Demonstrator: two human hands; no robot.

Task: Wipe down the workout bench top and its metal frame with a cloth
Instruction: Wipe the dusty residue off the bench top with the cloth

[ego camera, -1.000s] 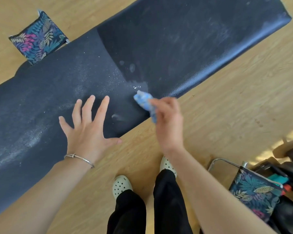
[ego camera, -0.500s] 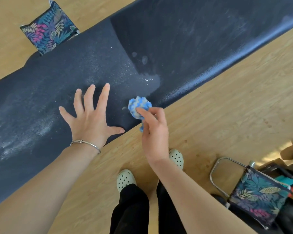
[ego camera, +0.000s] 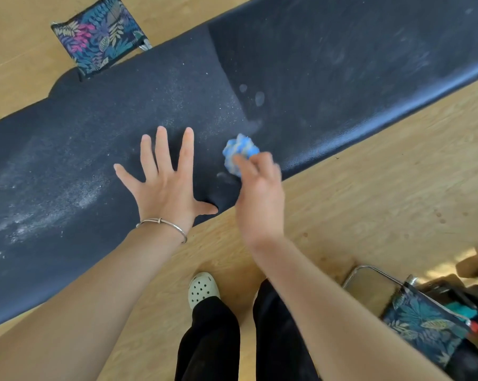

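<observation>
The black padded bench top [ego camera: 328,67] runs diagonally across the view, dusted with white powder on its left part. My left hand [ego camera: 169,180] presses flat on the pad near its front edge, fingers spread, a thin bracelet on the wrist. Just to its right, my right hand [ego camera: 260,193] grips a bunched blue and white cloth [ego camera: 239,151] against the pad beside the seam between the two cushions. The metal frame is hidden under the pad.
A leaf-patterned fabric stool [ego camera: 100,34] stands beyond the bench at top left. Another patterned seat with a chrome frame [ego camera: 425,323] and some gear sits at lower right. My feet in pale clogs [ego camera: 203,288] stand on the wooden floor close to the bench.
The right hand has carried the cloth along the front part of the pad near the seam, moving it left and back; the wet smear there is fainter. The left hand stays flat in place.
</observation>
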